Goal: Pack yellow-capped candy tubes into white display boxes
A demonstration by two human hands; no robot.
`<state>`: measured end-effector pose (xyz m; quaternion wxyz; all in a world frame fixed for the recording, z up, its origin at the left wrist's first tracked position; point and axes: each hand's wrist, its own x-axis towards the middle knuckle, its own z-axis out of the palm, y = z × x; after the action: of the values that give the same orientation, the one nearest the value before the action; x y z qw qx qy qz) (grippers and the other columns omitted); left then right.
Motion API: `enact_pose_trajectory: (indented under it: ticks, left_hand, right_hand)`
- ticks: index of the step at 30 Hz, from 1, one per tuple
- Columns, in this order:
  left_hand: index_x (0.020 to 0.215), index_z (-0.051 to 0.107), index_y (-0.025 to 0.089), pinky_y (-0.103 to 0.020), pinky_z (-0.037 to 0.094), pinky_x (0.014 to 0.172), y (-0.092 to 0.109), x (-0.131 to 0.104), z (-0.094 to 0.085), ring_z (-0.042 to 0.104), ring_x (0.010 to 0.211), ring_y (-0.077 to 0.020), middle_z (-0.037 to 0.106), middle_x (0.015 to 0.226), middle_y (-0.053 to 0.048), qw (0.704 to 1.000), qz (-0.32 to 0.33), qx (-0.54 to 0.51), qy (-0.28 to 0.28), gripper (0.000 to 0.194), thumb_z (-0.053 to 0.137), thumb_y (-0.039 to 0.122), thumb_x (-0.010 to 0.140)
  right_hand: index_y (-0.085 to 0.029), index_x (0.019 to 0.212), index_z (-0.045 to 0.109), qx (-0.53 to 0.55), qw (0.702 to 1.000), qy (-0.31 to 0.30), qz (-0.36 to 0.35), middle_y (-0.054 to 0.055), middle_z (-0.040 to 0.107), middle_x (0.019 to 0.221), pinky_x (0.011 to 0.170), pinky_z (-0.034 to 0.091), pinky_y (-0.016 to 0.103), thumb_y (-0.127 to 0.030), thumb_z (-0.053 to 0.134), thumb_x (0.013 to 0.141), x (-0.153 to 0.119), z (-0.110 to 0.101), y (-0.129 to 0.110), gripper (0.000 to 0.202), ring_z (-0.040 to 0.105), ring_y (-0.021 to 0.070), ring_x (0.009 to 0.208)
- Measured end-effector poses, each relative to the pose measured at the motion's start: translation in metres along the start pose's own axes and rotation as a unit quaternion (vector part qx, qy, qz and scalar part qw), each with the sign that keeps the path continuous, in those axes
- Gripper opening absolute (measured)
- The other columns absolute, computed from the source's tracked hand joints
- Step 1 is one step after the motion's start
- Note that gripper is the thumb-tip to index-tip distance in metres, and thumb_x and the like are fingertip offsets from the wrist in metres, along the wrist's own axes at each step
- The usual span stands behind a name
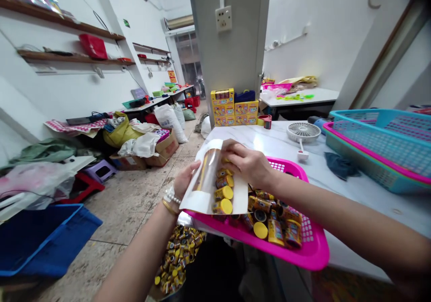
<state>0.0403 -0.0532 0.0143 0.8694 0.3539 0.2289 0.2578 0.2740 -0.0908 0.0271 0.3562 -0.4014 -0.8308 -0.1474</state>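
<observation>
**White box held over the near counter, a row of small jars inside**

The white box is held up over the left end of a pink basket, with its open side turned upward. Its left edge is gripped by the left hand, whose grip is closed on the cardboard. A clear window is set in the box, and beside it the small jars are lined up in a row, their yellow lids turned toward the right.

The upper end of that row is covered by the right hand. Its fingers are curled inward there; whether a jar is pinched in the right grip cannot be told.

More jars are heaped loosely in the pink basket, which is set at the counter's edge. Below that edge, a larger heap of jars is seen.

On the counter, a white fan is laid behind the pink basket, with a dark cloth to its right. Nested baskets are placed at the far right. Yellow printed boxes are stacked at the back, with a roll of tape just beside them.
</observation>
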Motion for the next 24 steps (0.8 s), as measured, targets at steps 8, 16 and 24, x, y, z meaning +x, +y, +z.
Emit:
enact_pose_trajectory:
  ticks: [8, 16, 24]
  left_hand:
    - [0.115, 0.073, 0.007, -0.040, 0.064, 0.074, -0.008, -0.005, -0.002, 0.077, 0.069, -0.0292, 0.078, 0.074, -0.013, 0.999, 0.042, -0.024, 0.022, 0.043, 0.054, 0.034, 0.086]
    - [0.122, 0.071, 0.011, -0.044, 0.064, 0.080, -0.007, -0.009, 0.008, 0.078, 0.082, -0.0314, 0.080, 0.081, -0.012, 0.997, 0.056, -0.045, 0.034, 0.048, 0.048, 0.024, 0.082]
    - [0.126, 0.068, 0.007, -0.047, 0.061, 0.089, -0.007, -0.002, 0.000, 0.078, 0.086, -0.0339, 0.081, 0.089, -0.014, 0.999, 0.025, -0.034, 0.032, 0.050, 0.055, 0.030, 0.083]
  right_hand:
    - [-0.019, 0.098, 0.078, -0.083, 0.984, -0.059, 0.146, 0.012, 0.075, 0.095, 0.081, 0.053, 0.039, -0.039, 0.044, 0.103, -0.034, -0.054, 0.012, 0.040, 0.068, 0.0246, 0.089]
    - [-0.013, 0.104, 0.076, -0.134, 0.851, -0.480, 0.165, 0.017, 0.077, 0.092, 0.067, 0.046, 0.034, -0.023, 0.060, 0.088, -0.073, -0.049, 0.039, 0.025, 0.071, 0.0276, 0.084]
    - [-0.021, 0.115, 0.073, -0.080, 0.874, -0.449, 0.169, 0.009, 0.075, 0.085, 0.062, 0.041, 0.031, -0.030, 0.064, 0.086, -0.071, -0.048, 0.037, 0.032, 0.067, 0.0232, 0.076]
